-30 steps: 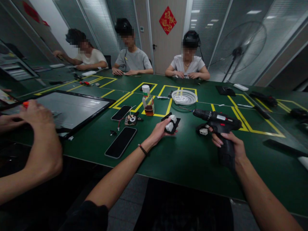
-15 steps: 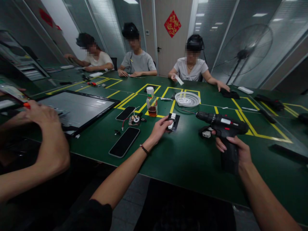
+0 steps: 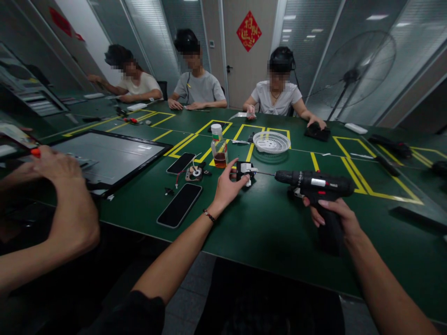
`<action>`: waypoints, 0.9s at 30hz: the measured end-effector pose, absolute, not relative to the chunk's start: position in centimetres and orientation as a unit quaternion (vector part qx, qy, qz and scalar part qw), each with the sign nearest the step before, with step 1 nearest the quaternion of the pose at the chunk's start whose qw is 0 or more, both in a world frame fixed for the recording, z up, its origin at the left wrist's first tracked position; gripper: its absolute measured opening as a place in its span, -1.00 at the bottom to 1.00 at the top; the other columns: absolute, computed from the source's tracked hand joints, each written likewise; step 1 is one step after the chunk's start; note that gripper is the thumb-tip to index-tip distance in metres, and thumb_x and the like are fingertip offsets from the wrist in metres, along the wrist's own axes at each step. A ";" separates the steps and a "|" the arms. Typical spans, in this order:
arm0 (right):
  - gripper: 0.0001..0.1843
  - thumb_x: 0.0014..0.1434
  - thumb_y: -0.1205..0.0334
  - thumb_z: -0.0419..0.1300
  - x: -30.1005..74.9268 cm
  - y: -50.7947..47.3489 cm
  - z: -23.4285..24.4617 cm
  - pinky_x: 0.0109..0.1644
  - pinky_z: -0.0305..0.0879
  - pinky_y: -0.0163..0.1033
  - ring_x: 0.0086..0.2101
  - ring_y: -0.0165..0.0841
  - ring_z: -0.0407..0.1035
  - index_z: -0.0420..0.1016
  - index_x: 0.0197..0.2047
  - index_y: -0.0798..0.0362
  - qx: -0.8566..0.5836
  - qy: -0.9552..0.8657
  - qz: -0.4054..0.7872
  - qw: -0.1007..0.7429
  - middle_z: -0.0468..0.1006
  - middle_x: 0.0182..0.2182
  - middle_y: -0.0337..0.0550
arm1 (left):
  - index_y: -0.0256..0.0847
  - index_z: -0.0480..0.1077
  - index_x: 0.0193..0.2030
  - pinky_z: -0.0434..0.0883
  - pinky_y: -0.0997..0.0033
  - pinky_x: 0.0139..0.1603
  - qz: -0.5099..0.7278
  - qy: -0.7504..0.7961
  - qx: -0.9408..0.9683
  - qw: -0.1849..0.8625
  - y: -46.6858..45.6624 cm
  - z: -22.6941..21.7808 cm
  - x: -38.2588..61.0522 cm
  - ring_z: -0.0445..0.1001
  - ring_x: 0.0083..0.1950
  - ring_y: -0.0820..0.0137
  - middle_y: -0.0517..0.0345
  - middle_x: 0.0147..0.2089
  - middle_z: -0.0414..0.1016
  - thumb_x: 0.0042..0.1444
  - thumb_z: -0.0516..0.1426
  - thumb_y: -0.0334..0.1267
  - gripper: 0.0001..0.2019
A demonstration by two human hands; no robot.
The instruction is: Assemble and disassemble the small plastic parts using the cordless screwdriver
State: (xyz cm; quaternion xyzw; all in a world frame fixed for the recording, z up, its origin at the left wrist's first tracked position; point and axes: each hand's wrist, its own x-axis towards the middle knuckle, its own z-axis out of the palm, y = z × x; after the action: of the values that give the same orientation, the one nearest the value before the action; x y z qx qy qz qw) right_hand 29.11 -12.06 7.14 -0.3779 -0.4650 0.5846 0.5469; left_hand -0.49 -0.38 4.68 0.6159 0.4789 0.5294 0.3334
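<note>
My right hand (image 3: 337, 216) is wrapped round the grip of a black cordless drill (image 3: 317, 184), held level over the green table. Its long thin bit points left, and the tip reaches the small black and white part (image 3: 246, 168). Thumb and fingers of my left hand (image 3: 228, 184) grip that part; its exact kind is unclear. Beyond my left wrist stands a bottle (image 3: 219, 151) of dark liquid with a white cap. Left of the hand lie a small motor-like part (image 3: 194, 173) with wires and two phones, the nearer phone (image 3: 179, 204) being larger. A small dark and white piece (image 3: 296, 191) sits partly behind the drill.
A white round basket (image 3: 271, 142) stands beyond the drill. On the left, a co-worker's hands (image 3: 57, 167) work above a large framed grey panel (image 3: 118, 156). Several co-workers sit across the table. A black bar (image 3: 421, 218) lies at the right.
The drill has moved left and levelled, bringing its bit to the small part. My left hand has tilted that part up towards the bit. Across the table, a co-worker's hands have shifted.
</note>
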 end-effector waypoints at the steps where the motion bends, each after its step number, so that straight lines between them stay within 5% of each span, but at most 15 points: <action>1: -0.67 0.13 0.19 0.23 29.2 -12.0 7.0 -0.62 0.31 -0.19 -0.64 -0.44 0.23 0.45 -0.03 0.09 -0.379 -0.468 0.584 0.545 0.55 -0.15 0.08 | -0.08 0.31 0.28 0.42 0.17 -0.02 0.526 0.486 0.619 0.324 -0.3 4.6 -0.6 0.45 -0.10 0.24 -0.03 0.01 0.45 0.02 0.31 -0.13 -0.35; 10: -0.63 0.12 0.20 0.26 29.2 -11.9 6.5 -0.60 0.37 -0.17 -0.64 -0.43 0.29 0.43 0.01 0.04 -0.394 -0.483 0.568 0.537 0.57 -0.15 0.05 | -0.13 0.33 0.24 0.40 0.18 0.03 0.516 0.481 0.635 0.315 0.3 3.9 -0.8 0.43 -0.04 0.23 -0.06 0.12 0.42 0.05 0.29 -0.08 -0.40; 27: -0.64 0.13 0.22 0.25 29.3 -12.0 6.8 -0.60 0.36 -0.17 -0.63 -0.41 0.29 0.44 0.02 0.02 -0.390 -0.479 0.583 0.528 0.57 -0.16 0.03 | -0.15 0.35 0.21 0.41 0.26 -0.09 0.526 0.487 0.615 0.329 0.2 3.9 -0.5 0.43 -0.16 0.28 -0.02 -0.01 0.48 0.01 0.31 -0.09 -0.40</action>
State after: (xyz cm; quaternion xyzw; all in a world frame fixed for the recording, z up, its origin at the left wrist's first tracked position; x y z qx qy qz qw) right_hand 29.25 -11.96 6.78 -0.3898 -0.4789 0.5834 0.5276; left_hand -0.53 0.20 3.90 0.6147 0.4868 0.5265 0.3288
